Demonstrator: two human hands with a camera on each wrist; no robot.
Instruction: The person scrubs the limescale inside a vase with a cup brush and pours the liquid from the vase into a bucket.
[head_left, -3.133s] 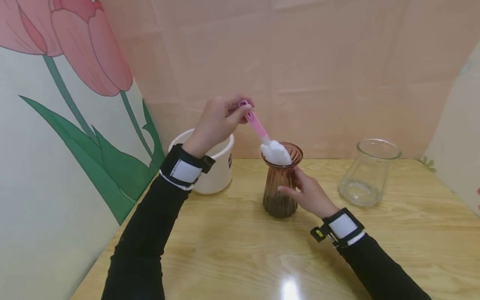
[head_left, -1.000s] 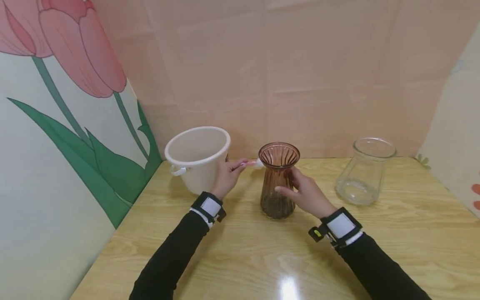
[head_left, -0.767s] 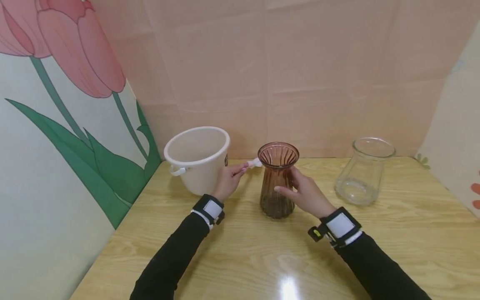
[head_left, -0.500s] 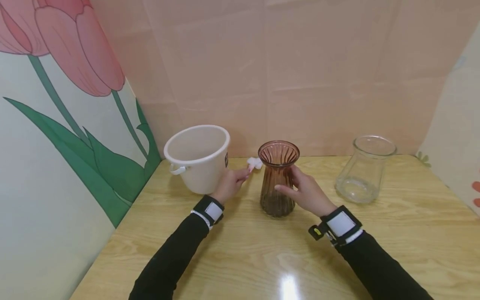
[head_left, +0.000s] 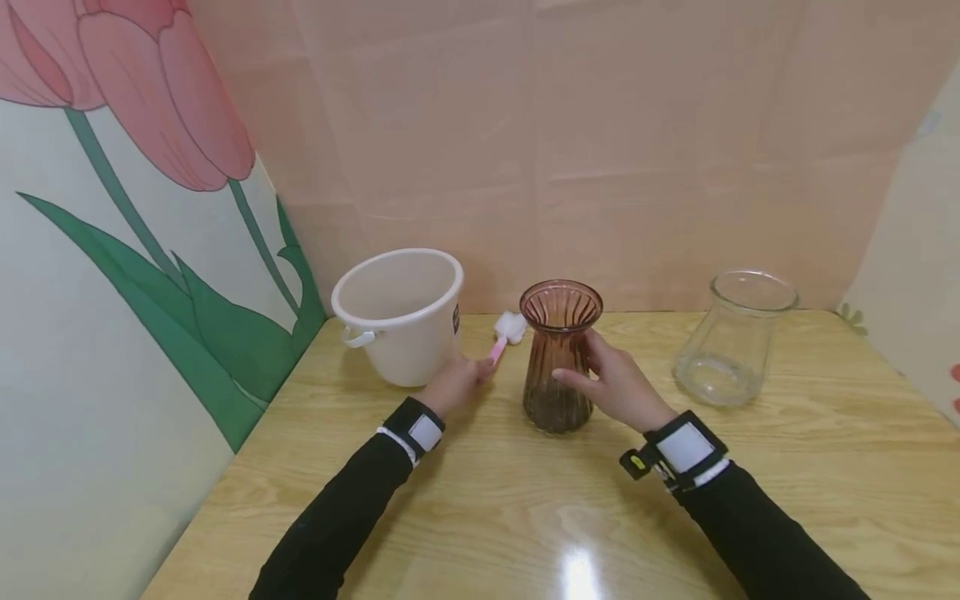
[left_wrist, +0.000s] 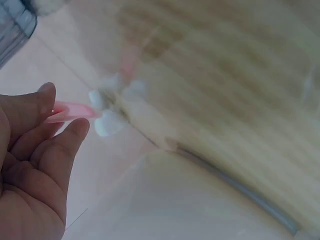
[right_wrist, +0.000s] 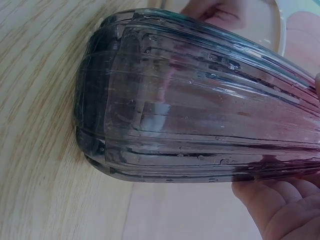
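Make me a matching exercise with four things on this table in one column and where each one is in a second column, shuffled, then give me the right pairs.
Things:
1. white bucket
2. brown vase
3. clear jar
4. pink brush

Places:
A. held at its side by the right hand
B. standing alone on the right of the table
C. held by the left hand, between bucket and vase
D. far left, near the tulip wall

Pairs: 1-D, 2-A, 3-B, 4-C
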